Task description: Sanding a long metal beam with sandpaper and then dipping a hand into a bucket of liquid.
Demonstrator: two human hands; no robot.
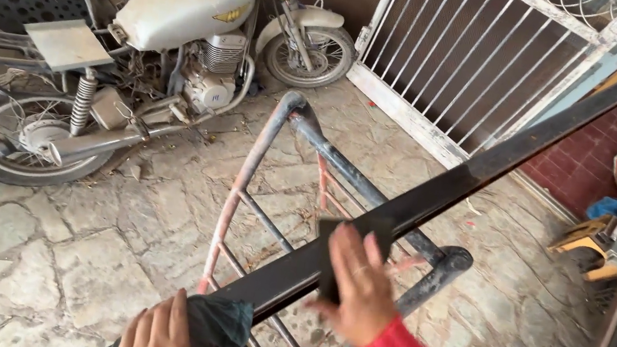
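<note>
Two hands on dark metal bar [473,174], left hand [159,333] holding cloth [221,326], right hand [357,285]

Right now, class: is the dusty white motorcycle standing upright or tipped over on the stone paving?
Upright. The dusty white motorcycle stands on both wheels on the stone paving, tank uppermost; what props it cannot be told.

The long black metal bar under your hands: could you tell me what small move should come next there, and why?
Probably slide the right hand with its dark pad further up the black bar. The left hand grips the near end through a dark cloth, and the stretch toward the white gate lies beyond the pad.
</note>
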